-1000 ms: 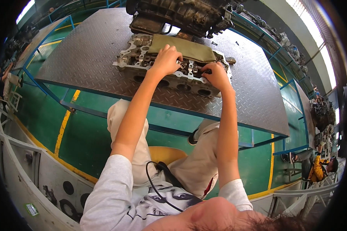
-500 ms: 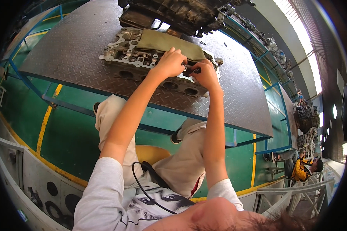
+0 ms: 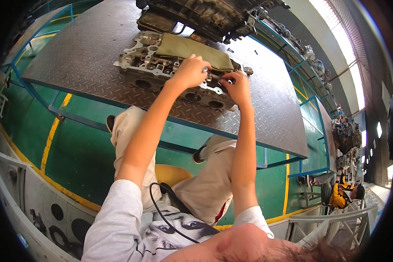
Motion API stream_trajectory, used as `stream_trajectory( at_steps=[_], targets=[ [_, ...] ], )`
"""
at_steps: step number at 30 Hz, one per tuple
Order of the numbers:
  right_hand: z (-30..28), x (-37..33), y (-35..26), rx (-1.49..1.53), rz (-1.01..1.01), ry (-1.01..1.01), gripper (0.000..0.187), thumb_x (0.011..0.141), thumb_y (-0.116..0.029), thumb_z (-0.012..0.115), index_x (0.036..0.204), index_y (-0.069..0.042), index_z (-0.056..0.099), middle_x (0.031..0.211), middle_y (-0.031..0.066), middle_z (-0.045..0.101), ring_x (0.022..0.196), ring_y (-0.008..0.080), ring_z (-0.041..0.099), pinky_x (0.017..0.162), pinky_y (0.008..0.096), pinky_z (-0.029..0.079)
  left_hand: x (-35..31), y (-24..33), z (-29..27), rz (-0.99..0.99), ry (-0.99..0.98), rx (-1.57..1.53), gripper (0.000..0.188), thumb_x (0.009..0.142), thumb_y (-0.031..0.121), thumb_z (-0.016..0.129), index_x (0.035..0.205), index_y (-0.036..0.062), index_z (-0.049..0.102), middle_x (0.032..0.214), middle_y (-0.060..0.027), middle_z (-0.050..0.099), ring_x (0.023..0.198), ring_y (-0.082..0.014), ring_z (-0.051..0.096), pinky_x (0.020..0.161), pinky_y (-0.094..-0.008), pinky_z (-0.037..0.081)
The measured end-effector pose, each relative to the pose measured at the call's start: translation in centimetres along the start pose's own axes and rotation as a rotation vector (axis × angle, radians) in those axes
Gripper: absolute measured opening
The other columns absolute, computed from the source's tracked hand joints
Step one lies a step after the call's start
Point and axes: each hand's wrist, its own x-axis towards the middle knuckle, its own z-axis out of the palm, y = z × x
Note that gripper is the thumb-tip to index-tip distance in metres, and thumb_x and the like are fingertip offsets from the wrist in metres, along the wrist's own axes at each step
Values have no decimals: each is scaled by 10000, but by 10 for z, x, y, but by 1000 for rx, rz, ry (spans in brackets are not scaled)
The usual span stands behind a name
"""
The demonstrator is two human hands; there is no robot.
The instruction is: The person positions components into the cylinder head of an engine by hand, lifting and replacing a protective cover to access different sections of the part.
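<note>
A metal engine cylinder head (image 3: pixel 137 73) lies on the table, its round ports facing me and its valve gear showing on top. Along its far side is a folded olive cloth (image 3: pixel 194 49). Over the middle of the head, my left hand (image 3: pixel 191 72) is closed with curled fingers, a small pale spot showing at the fingertips. My right hand (image 3: pixel 239 87) bends in a pinch at the head's right end. What either hand grips is too small or hidden to make out.
A large dark engine block (image 3: pixel 196 17) stands at the table's far edge. Small bolts (image 3: pixel 230 50) lie on the steel tread-plate table (image 3: pixel 74 56) to the right of the cloth. A person in a yellow jacket (image 3: pixel 339 195) sits far right. Below me is a yellow seat (image 3: pixel 172 174).
My right hand's fingertips have shifted up slightly and rearranged over the right end of the head. My left hand stays almost in place, its fingers a little lifted.
</note>
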Motion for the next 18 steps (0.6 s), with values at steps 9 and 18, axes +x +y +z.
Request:
stream_trajectory(
  at_steps=[9, 18],
  targets=[
    [-1, 7, -36, 159, -25, -25, 168, 807, -120, 709, 929, -6, 696, 815, 102, 631, 728, 218, 597, 689, 323, 484, -9, -35, -60, -252, 125, -139, 212, 838, 125, 625, 1000, -1, 682, 911, -159, 690, 837, -296, 659, 782, -370, 511],
    [24, 40, -62, 52, -177, -348, 163, 787, -119, 704, 937, -55, 715, 867, 131, 637, 786, 303, 607, 734, 382, 489, -18, -28, -43, -128, -50, 118, 114, 763, 102, 695, 876, 88, 701, 956, -99, 568, 1022, -289, 520, 899, -382, 453]
  ],
)
